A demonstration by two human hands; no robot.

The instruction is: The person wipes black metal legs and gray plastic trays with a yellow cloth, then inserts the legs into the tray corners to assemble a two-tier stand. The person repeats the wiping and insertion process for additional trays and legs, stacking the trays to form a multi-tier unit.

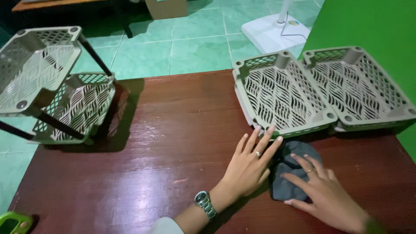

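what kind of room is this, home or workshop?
Probably a home room, not a workshop: green tiled floor, bright green wall, the white base of a standing fan, and a dark wooden table holding grey plastic rack shelves.

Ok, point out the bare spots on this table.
Free: the wide middle stretch of table between the assembled rack and the left hand, plus the near-left area. Crowded: right side, with two trays, the dark cloth and the right hand.

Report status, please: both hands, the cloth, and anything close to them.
Left hand flat on table, fingertips at tray. Right hand open, pressing grey cloth. Second tray just behind.
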